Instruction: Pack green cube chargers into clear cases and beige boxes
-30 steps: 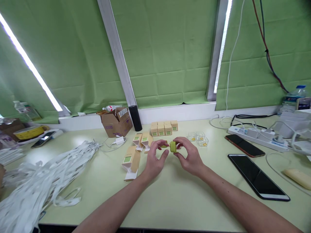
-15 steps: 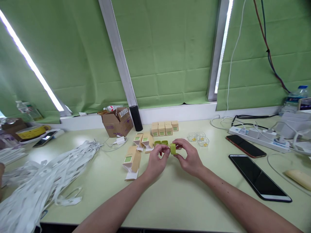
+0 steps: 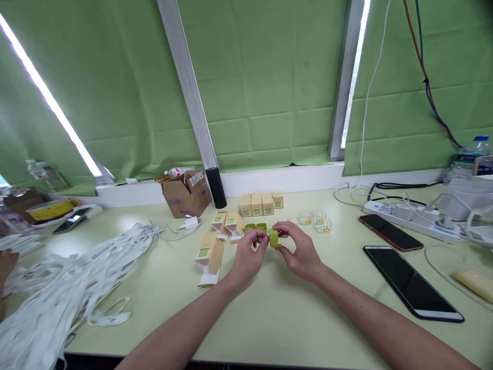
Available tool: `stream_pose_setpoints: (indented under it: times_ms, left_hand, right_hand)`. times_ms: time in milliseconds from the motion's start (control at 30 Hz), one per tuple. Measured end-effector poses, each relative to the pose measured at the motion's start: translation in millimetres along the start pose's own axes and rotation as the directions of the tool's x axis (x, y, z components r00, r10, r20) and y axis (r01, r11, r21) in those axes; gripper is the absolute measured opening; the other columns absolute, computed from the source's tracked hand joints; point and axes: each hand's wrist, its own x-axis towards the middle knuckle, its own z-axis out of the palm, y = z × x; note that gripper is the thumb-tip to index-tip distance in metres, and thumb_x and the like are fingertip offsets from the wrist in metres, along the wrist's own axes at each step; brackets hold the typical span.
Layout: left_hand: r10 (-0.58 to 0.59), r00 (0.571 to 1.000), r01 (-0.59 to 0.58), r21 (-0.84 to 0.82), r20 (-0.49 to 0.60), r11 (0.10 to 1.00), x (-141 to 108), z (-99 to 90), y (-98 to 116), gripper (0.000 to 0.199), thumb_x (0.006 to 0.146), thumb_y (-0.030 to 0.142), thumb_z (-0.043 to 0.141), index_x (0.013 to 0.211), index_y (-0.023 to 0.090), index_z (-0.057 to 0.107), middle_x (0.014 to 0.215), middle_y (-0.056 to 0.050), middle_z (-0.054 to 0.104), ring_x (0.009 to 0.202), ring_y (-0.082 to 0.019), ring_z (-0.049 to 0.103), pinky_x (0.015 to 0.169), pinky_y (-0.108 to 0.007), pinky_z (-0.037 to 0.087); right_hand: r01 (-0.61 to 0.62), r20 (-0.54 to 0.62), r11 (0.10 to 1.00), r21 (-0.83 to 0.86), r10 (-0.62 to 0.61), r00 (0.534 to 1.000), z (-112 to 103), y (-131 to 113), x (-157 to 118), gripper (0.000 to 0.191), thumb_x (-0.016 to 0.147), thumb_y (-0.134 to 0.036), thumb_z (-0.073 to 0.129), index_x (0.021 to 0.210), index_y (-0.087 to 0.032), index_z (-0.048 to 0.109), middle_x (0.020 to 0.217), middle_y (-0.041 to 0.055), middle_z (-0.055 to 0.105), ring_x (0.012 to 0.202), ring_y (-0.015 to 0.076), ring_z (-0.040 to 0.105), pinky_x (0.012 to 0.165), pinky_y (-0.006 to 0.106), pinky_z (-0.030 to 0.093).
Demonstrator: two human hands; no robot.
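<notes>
My right hand (image 3: 301, 253) grips a small olive-green square case (image 3: 273, 238) between thumb and fingers, a little above the table. Beside its left edge, my left hand (image 3: 248, 259) is closed in a pinch; what lies between those fingertips is too small to make out. Just behind my hands sit green square containers (image 3: 256, 226). To the left are opened cardboard boxes with green windows, the nearest box (image 3: 210, 252) with its white flap out. Several closed small boxes (image 3: 257, 205) stand in a group farther back. Clear plastic cups (image 3: 319, 220) with yellow centres lie to the right.
White straps (image 3: 84, 277) cover the table's left side, near a co-worker's hand (image 3: 7, 262). A brown carton (image 3: 187, 195) and a black cylinder (image 3: 215, 188) stand at the back. Two phones, the nearer phone (image 3: 410, 280), and a power strip (image 3: 410, 221) are on the right.
My hands stay almost in place around the green case. At the far left, more of the co-worker's hand has come into view.
</notes>
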Motion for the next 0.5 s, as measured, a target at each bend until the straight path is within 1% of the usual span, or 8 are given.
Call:
stream_pose_setpoints:
  times_ms: [500]
  left_hand:
    - [0.005, 1.000, -0.005, 0.013, -0.002, 1.000, 0.0, -3.2, 3.0, 0.021, 0.095, 0.038, 0.061, 0.084, 0.020, 0.064, 0.079, -0.003, 0.064, 0.073, -0.017, 0.056, 0.068, -0.030, 0.046]
  right_hand:
    - [0.017, -0.016, 1.000, -0.009, -0.017, 1.000, -0.9, -3.3, 2.6, 0.045, 0.087, -0.007, 0.060, 0.128, -0.027, 0.059, 0.120, 0.0101, 0.070, 0.108, 0.0271, 0.068, 0.085, 0.047, 0.066]
